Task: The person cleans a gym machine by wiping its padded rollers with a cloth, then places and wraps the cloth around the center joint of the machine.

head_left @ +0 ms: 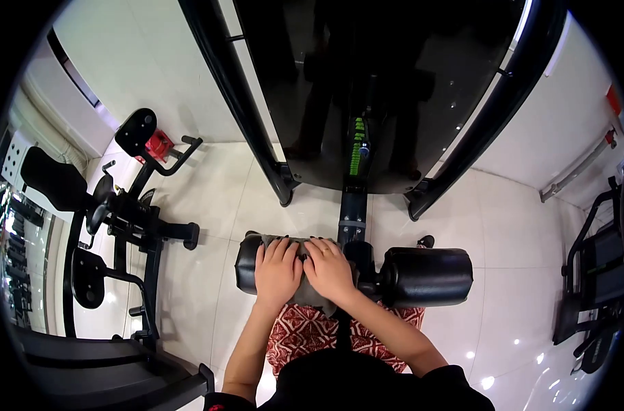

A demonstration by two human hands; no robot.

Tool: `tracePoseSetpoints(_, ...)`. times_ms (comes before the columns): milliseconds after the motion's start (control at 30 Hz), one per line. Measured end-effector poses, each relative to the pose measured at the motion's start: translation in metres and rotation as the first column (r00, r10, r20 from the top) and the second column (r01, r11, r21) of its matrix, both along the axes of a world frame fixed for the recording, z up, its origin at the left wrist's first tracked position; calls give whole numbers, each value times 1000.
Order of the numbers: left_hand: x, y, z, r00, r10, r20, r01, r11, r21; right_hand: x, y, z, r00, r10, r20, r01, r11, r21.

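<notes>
A grey cloth is draped over the left black padded roller of a gym machine. On the cloth's left part lies my left hand, palm down, its fingers stretched forward over the roller's curve. My right hand rests flat on the cloth close beside it, with a ring on one finger. The two thumbs are near each other, and both hands are open. Under my palms the cloth is hidden. A matching black roller sits to the right of the central post, untouched by either hand.
Ahead stands the machine's dark glossy panel between black frame tubes, with a green-numbered weight scale. Another exercise machine is at left, with a red stool behind it. More black equipment stands at right on the tiled floor.
</notes>
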State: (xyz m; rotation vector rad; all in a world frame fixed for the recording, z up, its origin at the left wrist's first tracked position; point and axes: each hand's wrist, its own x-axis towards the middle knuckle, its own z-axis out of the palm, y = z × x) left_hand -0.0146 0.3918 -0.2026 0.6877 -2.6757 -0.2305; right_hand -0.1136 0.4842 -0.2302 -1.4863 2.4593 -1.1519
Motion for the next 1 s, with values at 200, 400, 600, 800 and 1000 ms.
tracePoseSetpoints(200,45,30,-3,1000,18,21,-20,995,100,35,34,8,990,74,-120,-77,997,-19)
tracePoseSetpoints(400,22,18,0,999,32,-2,-32,997,75,16,15,10,997,29,-76,-33,998,-57)
tracePoseSetpoints(600,2,8,-14,987,45,-156,-51,998,-35,4,6,-1,998,1,-59,-9,992,-127)
tracePoseSetpoints(800,44,33,-39,974,36,-224,-31,999,29,35,35,-10,991,57,-121,-66,995,-73)
tracePoseSetpoints(1000,68,13,-19,931,84,-356,-7,978,211,40,38,6,994,89,-63,-90,996,-1)
